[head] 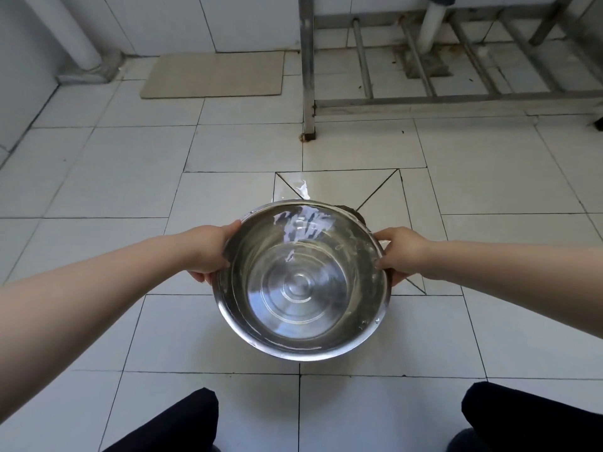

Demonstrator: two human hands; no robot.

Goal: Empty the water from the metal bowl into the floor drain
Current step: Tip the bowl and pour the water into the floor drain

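I hold a round metal bowl over the tiled floor, tipped away from me so its far rim is lowest. Clear water gathers at that far side and spills over the rim in a small splash. My left hand grips the bowl's left rim, thumb inside. My right hand grips the right rim. The floor drain lies in the sloped square of tiles under the bowl; only a dark brown edge of it shows past the rim, the remainder hidden.
A steel table leg and low steel rack stand ahead on the right. A beige mat lies by the far wall, a white pipe in the left corner. My dark-trousered knees are below.
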